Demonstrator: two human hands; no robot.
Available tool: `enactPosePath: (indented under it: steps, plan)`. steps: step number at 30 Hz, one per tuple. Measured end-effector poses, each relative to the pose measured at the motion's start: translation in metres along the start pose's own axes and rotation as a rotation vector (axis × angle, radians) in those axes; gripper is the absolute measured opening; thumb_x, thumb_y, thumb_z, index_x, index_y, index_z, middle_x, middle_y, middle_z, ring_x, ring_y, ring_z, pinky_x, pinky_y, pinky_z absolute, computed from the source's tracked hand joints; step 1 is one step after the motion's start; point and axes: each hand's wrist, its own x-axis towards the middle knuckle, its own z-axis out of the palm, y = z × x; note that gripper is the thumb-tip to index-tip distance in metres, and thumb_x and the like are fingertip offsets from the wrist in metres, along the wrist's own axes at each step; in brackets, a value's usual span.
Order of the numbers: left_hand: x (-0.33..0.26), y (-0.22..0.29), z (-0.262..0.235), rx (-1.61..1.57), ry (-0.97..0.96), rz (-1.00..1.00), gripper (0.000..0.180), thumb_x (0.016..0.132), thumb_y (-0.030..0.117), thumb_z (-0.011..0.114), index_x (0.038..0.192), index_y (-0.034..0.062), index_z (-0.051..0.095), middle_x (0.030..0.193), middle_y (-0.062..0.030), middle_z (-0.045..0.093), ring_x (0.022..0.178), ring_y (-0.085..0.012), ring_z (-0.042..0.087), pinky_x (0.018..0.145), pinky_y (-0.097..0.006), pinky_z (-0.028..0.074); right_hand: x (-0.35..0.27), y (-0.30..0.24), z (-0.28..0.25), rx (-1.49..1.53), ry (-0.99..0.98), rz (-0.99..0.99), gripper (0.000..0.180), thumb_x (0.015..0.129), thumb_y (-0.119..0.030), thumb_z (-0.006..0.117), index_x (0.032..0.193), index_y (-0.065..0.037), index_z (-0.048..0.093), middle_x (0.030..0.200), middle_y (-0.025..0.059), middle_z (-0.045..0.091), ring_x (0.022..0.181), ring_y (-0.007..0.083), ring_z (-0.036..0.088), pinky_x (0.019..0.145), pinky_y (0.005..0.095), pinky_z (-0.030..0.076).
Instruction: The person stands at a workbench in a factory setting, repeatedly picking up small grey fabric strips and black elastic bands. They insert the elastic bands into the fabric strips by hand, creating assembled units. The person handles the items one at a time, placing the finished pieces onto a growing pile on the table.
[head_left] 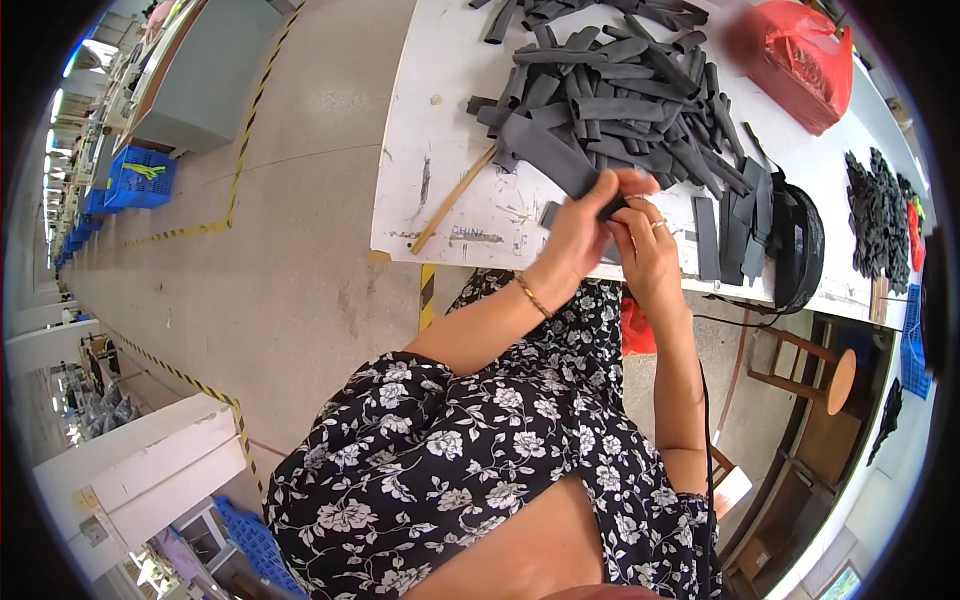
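A dark grey fabric strip (548, 155) is held between my two hands, its wide loose end reaching up and left over the table. My left hand (578, 232) has closed around its lower end, with a bracelet on that wrist. Against the same end, the fingers of my right hand (648, 240) pinch together; one wears a ring. What lies right between the fingertips is partly covered. Just beyond my hands spreads a heap of similar grey strips (640, 105), several of them looking rolled or folded into tubes.
The white table (440, 120) carries a thin wooden stick (455, 200) at left. Flat grey pieces (745, 225) and a black bag-like item (800, 240) lie right. Farther off are a red plastic bag (800, 65) and another dark pile (880, 215). A wooden stool (840, 380) stands right.
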Motion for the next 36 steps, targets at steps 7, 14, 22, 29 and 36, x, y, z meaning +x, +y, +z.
enactPosePath:
  steps: [7, 14, 22, 29, 36]
  plan:
    - [0.006, 0.02, 0.003, -0.073, 0.092, 0.159, 0.035, 0.101, 0.029, 0.051, 0.121, 0.0003, 0.053, 0.108, -0.0148, 0.067, 0.112, -0.0303, 0.06, 0.101, -0.044, 0.047, -0.008, 0.011, 0.003, 0.1, -0.023, 0.095, 0.01, 0.085, 0.003, 0.065, 0.092, 0.0, 0.058, 0.095, 0.015, 0.062, 0.078, 0.0336, 0.062, 0.068, 0.0382, 0.051]
    - [0.003, 0.013, 0.008, -0.099, 0.064, 0.195, 0.034, 0.101, 0.03, 0.05, 0.117, -0.0002, 0.054, 0.104, -0.0133, 0.068, 0.109, -0.0308, 0.063, 0.1, -0.043, 0.047, 0.0, 0.006, 0.003, 0.119, 0.009, 0.117, 0.012, 0.083, 0.006, 0.065, 0.092, -0.001, 0.059, 0.097, 0.0136, 0.065, 0.078, 0.0305, 0.064, 0.067, 0.035, 0.051]
    - [0.002, 0.019, -0.001, -0.122, 0.047, 0.165, 0.035, 0.102, 0.03, 0.048, 0.119, -0.0006, 0.054, 0.107, -0.0154, 0.067, 0.11, -0.0327, 0.062, 0.102, -0.044, 0.047, 0.0, 0.008, 0.006, 0.107, -0.023, 0.123, 0.011, 0.085, 0.005, 0.064, 0.093, 0.0, 0.059, 0.097, 0.0133, 0.063, 0.079, 0.0305, 0.064, 0.068, 0.0355, 0.051]
    - [0.002, 0.026, -0.001, -0.114, 0.06, 0.151, 0.035, 0.102, 0.029, 0.048, 0.119, -0.0009, 0.054, 0.106, -0.0162, 0.067, 0.111, -0.033, 0.062, 0.102, -0.044, 0.047, -0.001, 0.005, 0.007, 0.132, -0.006, 0.108, 0.008, 0.086, 0.004, 0.064, 0.092, 0.0, 0.06, 0.095, 0.0118, 0.062, 0.079, 0.0288, 0.062, 0.068, 0.0354, 0.051]
    - [0.002, 0.022, -0.001, -0.091, 0.048, 0.152, 0.037, 0.101, 0.03, 0.049, 0.119, -0.0016, 0.054, 0.108, -0.0169, 0.067, 0.111, -0.0335, 0.061, 0.102, -0.045, 0.047, -0.002, 0.004, 0.004, 0.119, 0.003, 0.112, 0.008, 0.086, 0.0, 0.065, 0.093, 0.001, 0.061, 0.096, 0.0111, 0.063, 0.079, 0.0257, 0.062, 0.07, 0.0327, 0.05]
